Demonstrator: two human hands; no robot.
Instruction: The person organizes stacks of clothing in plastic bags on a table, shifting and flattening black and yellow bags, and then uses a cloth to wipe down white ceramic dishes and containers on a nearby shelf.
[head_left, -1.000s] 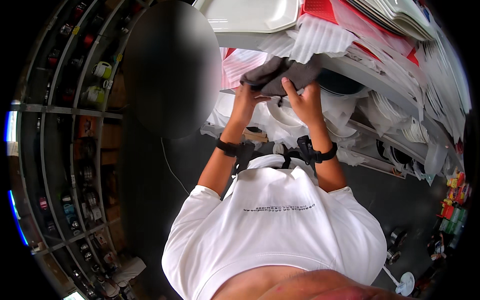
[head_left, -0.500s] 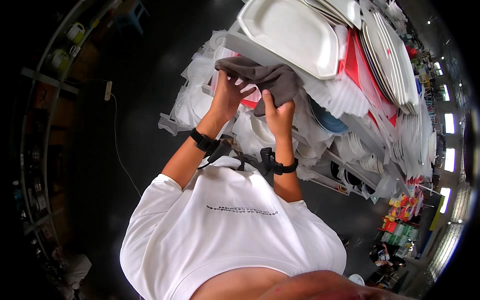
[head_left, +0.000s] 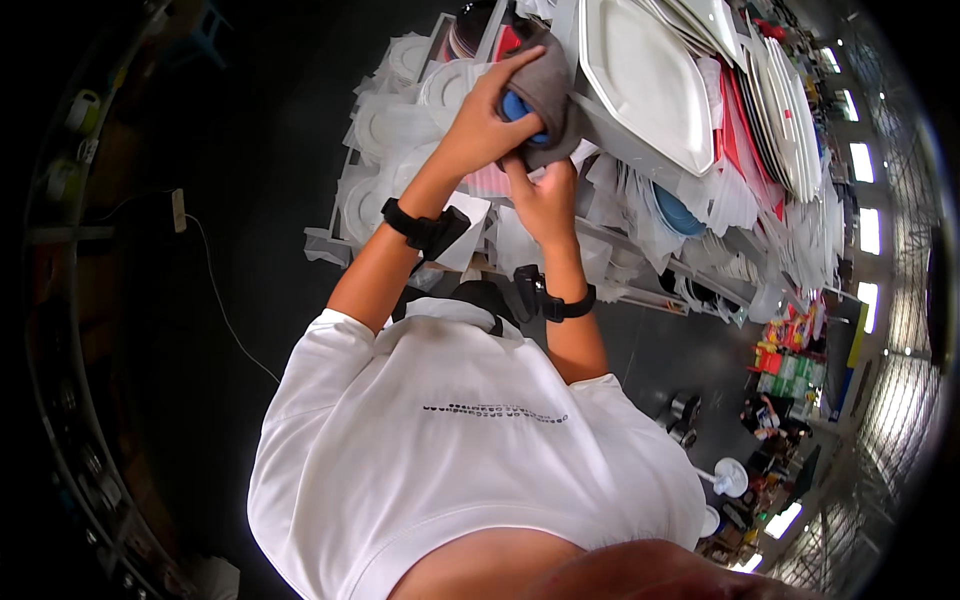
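At twelve o'clock, the left hand (head_left: 482,125) presses a grey cloth (head_left: 548,92) over a small blue object (head_left: 520,108), fingers curled on the cloth. Right hand (head_left: 545,197), just below, grips the cloth's lower edge. White plates (head_left: 650,80) stand at one o'clock.

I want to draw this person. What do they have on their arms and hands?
Both hands are bare, with no gloves. The left wrist and the right wrist each wear a black strap with a small black box on it. The white T-shirt has short sleeves, so the forearms are uncovered.
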